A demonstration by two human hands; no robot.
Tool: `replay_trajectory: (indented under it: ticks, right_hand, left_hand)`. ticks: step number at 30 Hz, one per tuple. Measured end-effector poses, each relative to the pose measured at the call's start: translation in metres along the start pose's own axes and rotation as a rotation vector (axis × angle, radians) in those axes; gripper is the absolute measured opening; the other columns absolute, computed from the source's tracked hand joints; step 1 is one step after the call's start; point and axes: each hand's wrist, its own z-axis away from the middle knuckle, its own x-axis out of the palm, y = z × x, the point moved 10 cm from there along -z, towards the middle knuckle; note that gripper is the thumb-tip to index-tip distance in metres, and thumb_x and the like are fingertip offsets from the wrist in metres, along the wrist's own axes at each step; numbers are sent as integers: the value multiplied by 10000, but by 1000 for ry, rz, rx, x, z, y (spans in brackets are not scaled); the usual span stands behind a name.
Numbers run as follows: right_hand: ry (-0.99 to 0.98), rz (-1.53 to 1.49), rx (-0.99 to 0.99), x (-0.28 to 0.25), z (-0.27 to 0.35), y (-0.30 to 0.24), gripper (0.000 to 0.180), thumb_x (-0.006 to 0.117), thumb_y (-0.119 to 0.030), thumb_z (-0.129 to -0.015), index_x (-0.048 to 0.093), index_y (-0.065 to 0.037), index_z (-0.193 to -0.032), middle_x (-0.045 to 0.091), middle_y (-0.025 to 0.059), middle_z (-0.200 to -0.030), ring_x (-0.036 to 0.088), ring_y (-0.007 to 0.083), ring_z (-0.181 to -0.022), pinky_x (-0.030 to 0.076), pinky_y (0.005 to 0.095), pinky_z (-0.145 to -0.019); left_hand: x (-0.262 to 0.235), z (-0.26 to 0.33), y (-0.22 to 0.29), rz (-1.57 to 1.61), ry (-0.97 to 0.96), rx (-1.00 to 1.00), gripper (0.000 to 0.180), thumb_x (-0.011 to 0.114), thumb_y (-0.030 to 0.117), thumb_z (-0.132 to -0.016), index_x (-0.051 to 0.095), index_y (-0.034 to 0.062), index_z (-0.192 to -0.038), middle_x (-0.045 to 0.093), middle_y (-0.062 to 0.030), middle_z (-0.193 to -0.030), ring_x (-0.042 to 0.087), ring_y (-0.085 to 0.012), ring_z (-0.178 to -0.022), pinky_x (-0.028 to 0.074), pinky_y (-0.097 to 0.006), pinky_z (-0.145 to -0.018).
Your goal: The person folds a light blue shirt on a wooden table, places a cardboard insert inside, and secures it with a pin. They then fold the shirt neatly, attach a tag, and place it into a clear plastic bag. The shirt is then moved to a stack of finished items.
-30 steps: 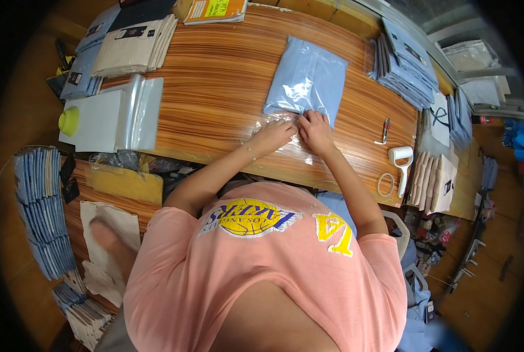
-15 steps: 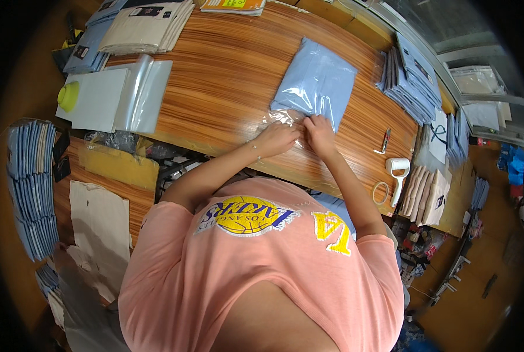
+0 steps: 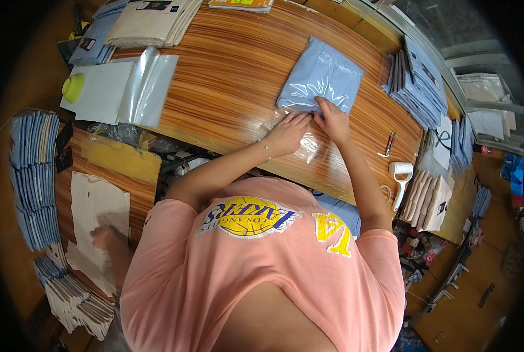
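Observation:
A folded light-blue garment (image 3: 326, 67) lies flat inside a clear plastic bag (image 3: 310, 148) on the wooden table. The bag's loose end extends toward me, crumpled and shiny. My left hand (image 3: 290, 134) is closed at that loose end, fingertips pressed together on the plastic. Beside it, my right hand (image 3: 334, 122) pinches the plastic at the garment's near edge, with the index finger reaching onto the bag. The two hands' fingertips nearly meet. Exactly how much film lies between the fingers is hard to make out.
At the left, clear sleeves (image 3: 159, 88) and white sheets lie near a yellow-green roll (image 3: 73, 88). Blue packed garments (image 3: 417, 82) are stacked at right, near a lint roller (image 3: 400, 176) and a small cutter (image 3: 389, 144). Another person's hand (image 3: 108, 237) rests on beige cloth (image 3: 95, 202).
My hands have shifted slightly at the bag's near end; the right index finger now reaches farther onto it. The view moved a little. Another person's hand has appeared over the beige cloth.

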Motion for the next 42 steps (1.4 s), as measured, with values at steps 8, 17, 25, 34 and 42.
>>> replay_trajectory:
  ticks: [8, 17, 25, 34, 42]
  right_hand:
    - [-33, -34, 53, -6, -6, 3, 361, 632, -142, -785, 528, -122, -1129, 606, 66, -1041, 620, 265, -888, 511, 373, -674]
    - [32, 124, 144, 4, 3, 10, 306, 694, -175, -726, 611, -121, -1015, 588, 18, -1075, 533, 237, -999, 432, 381, -809]
    - [76, 15, 313, 9, 13, 20, 361, 703, -166, -720, 598, -119, -1062, 569, 37, -1145, 505, 244, -1078, 368, 397, -890]
    - [191, -18, 204, 11, 41, -74, 364, 656, -79, -725, 587, -62, -1083, 498, 145, -1180, 472, 322, -1082, 349, 502, -917]
    - [45, -247, 243, 75, 18, -108, 229, 572, -4, -783, 605, 24, -1008, 576, 188, -901, 560, 343, -872, 472, 398, -782]
  left_hand:
    - [1, -20, -4, -71, 44, -107, 402, 607, 228, -750, 535, 13, -1083, 477, -141, -1146, 417, -307, -1144, 289, -556, -967]
    - [4, -15, -2, -139, 35, -116, 530, 601, 353, -794, 506, 54, -1221, 470, -132, -1162, 397, -288, -1149, 280, -560, -948]
    - [-36, 29, -32, 23, -150, -323, 424, 574, 321, -837, 539, 66, -1174, 467, -143, -1253, 434, -315, -1161, 381, -471, -916]
    - [-57, 61, -88, 308, -418, -650, 207, 599, 249, -844, 655, 86, -959, 582, -117, -895, 554, -281, -927, 456, -340, -725]
    - [-46, 39, -117, 401, -10, -239, 163, 683, 235, -768, 720, 109, -866, 562, -55, -892, 523, -241, -927, 395, -348, -851]
